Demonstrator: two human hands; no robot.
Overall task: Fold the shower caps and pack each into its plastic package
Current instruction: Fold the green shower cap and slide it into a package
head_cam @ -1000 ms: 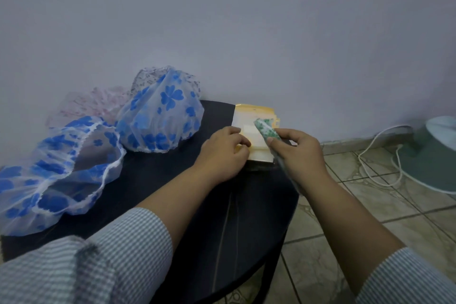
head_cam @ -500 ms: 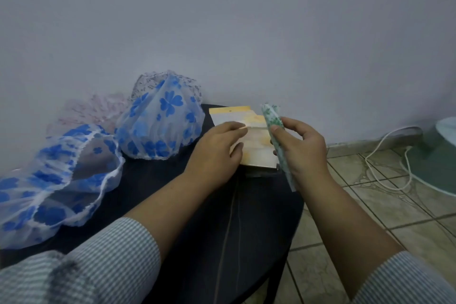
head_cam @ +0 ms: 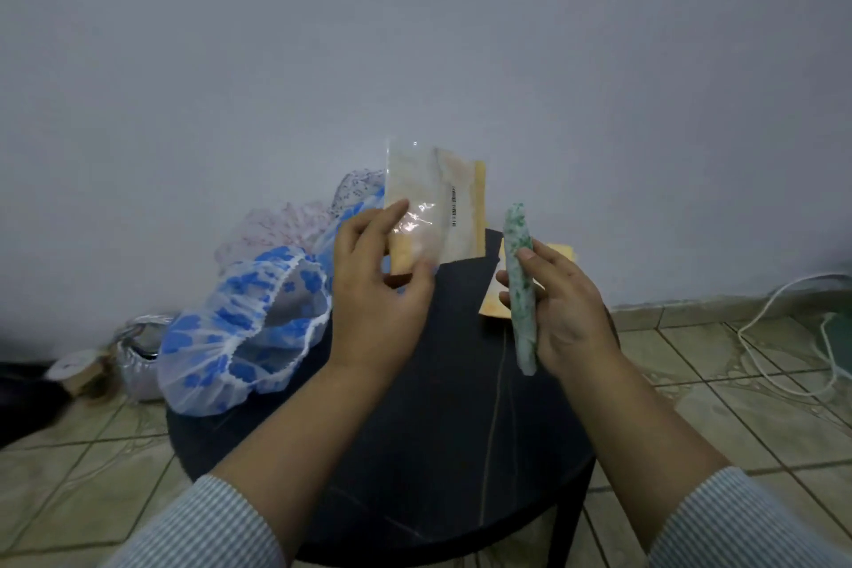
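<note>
Holding clear plastic package (head_cam: 431, 203) at 12 o'clock, left hand (head_cam: 375, 291) pinching limp, slippery film near bottom corner; right hand (head_cam: 565, 309) fingers clamping soft, light folded green shower cap (head_cam: 520, 286) mid-roll, probably springy.

Plain pale grey-lilac wall (head_cam: 415, 37) ran across in front of me, light dim and even. Floor (head_cam: 719, 383) was beige tile with dark grout. A round black desk (head_cam: 438, 452) stood against the wall. White cable (head_cam: 765, 337) looped over the tiles to my right; clutter lay low at left, indistinct.
</note>
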